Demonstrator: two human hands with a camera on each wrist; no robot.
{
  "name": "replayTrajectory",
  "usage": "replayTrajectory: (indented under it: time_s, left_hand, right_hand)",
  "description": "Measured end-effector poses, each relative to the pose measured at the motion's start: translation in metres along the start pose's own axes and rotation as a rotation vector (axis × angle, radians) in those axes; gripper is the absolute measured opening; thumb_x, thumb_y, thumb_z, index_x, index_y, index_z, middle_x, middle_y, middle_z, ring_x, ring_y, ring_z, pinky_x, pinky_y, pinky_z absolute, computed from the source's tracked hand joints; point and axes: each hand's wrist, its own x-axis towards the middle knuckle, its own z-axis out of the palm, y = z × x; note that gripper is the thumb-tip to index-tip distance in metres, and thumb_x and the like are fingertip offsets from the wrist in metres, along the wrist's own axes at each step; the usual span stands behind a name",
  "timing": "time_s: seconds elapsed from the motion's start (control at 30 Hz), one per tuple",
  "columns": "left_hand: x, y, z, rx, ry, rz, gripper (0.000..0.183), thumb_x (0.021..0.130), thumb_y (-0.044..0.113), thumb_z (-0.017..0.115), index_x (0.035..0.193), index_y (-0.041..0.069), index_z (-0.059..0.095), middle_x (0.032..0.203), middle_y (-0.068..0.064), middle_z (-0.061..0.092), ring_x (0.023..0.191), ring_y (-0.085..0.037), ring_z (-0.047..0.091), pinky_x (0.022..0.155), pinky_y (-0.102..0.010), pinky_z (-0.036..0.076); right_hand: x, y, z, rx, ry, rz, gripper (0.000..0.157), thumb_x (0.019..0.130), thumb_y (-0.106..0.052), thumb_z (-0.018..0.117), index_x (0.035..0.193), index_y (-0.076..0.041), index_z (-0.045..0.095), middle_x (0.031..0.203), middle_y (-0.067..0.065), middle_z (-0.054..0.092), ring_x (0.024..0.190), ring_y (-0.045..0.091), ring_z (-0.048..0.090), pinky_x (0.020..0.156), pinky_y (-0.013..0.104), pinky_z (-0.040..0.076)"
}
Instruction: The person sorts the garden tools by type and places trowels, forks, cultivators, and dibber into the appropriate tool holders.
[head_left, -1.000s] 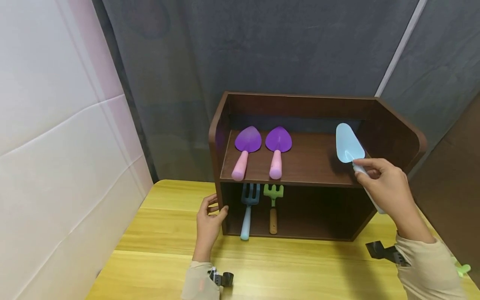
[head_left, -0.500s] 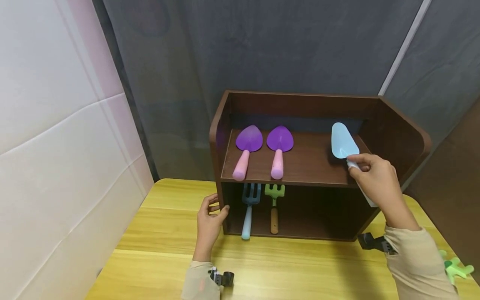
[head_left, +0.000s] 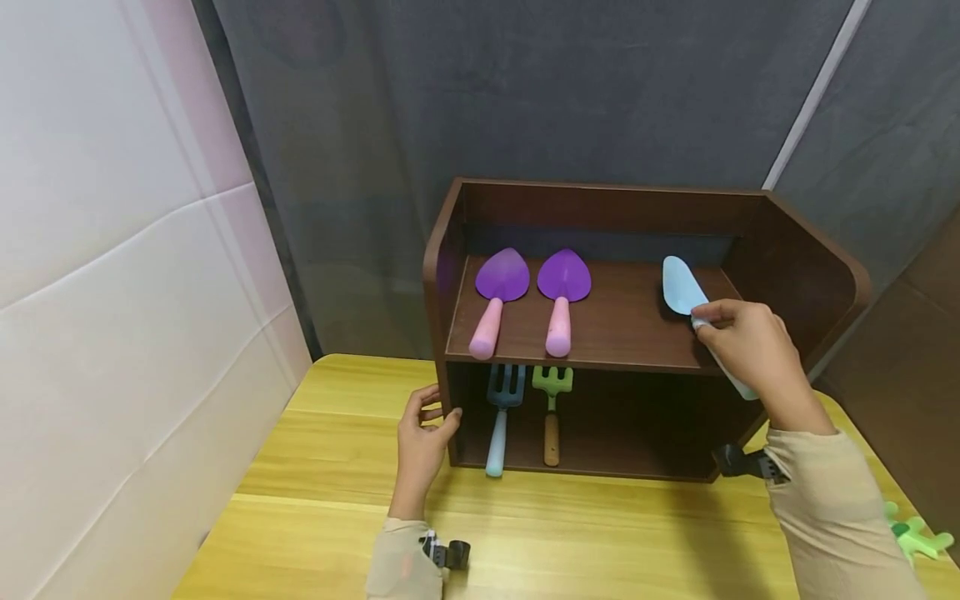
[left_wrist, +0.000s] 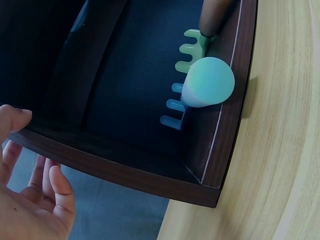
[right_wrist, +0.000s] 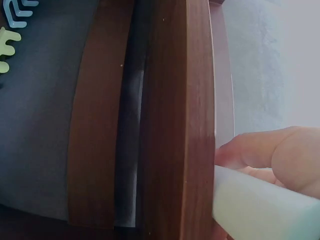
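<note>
Pinching the light-blue trowel (head_left: 680, 287) at the blade end of its handle with the right hand (head_left: 750, 346), closing thumb and fingers on it; showing no sign of release. Compared with a second ago, shifted left along the upper board (head_left: 622, 321) and rolled so that less of the blade's face shows. Judged: being lined up over the right part of that board, not yet let go. Cannot tell whether touching the wood.

Gripping the left side panel of the brown shelf (head_left: 607, 208) with the left hand (head_left: 422, 446), thumb at the front edge, fingers outside; unchanged, probably for steadying.

Farther out, noting on the same board one purple trowel (head_left: 502, 279) beside a second purple trowel (head_left: 564, 277), both well left of the light-blue one. Below, in the lower compartment, seeing a blue fork (head_left: 501, 417) and a green fork (head_left: 552, 417), side by side and apart.
</note>
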Motion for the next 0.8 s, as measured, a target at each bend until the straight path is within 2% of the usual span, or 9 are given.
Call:
replayTrajectory:
  time_s: [0.1,0.2,0.4,0.63,0.8]
  left_hand:
    - [0.000,0.000,0.000,0.005,-0.001,0.010,0.039,0.082,0.006,0.072,0.119,0.010,0.061,0.114,-0.014,0.061,0.091,-0.015,0.056,0.071,-0.022,0.044]
    - [0.000,0.000,0.000,0.002,-0.005,0.002,0.039,0.082,0.006,0.072,0.119,0.012,0.061,0.114,-0.013,0.061,0.091,-0.015,0.055,0.072,-0.022,0.044]
    - [0.000,0.002,-0.001,-0.006,-0.013,-0.023,0.039,0.082,0.007,0.073,0.119,0.013,0.061,0.116,-0.011,0.061,0.095,-0.021,0.056,0.073,-0.022,0.044]
    - [-0.002,0.002,0.000,-0.002,-0.018,-0.029,0.038,0.083,0.009,0.073,0.119,0.013,0.061,0.116,-0.012,0.060,0.094,-0.019,0.057,0.074,-0.022,0.045]
    - [-0.001,0.003,-0.001,-0.012,-0.015,-0.027,0.038,0.083,0.007,0.072,0.119,0.013,0.061,0.116,-0.012,0.060,0.093,-0.017,0.057,0.073,-0.022,0.046]
  right_hand:
    - [0.002,-0.002,-0.001,-0.006,-0.015,0.006,0.033,0.094,-0.023,0.055,0.121,-0.007,0.065,0.124,0.026,0.061,0.104,0.039,0.058,0.066,0.038,0.042]
    - [0.003,-0.003,-0.002,0.000,-0.005,-0.002,0.033,0.093,-0.021,0.056,0.121,-0.005,0.065,0.121,0.026,0.063,0.099,0.036,0.059,0.064,0.034,0.041]
    - [0.000,-0.005,-0.004,0.036,0.025,-0.022,0.034,0.094,-0.019,0.053,0.123,-0.004,0.063,0.114,0.026,0.065,0.092,0.032,0.059,0.059,0.030,0.040]
    - [-0.007,0.000,-0.009,0.111,0.023,-0.054,0.038,0.095,-0.022,0.055,0.128,-0.004,0.059,0.124,0.025,0.062,0.110,0.038,0.058,0.070,0.028,0.044]
    - [-0.016,0.003,-0.012,0.143,-0.004,-0.067,0.045,0.095,-0.028,0.059,0.134,-0.006,0.053,0.127,0.024,0.059,0.111,0.037,0.057,0.070,0.027,0.046]
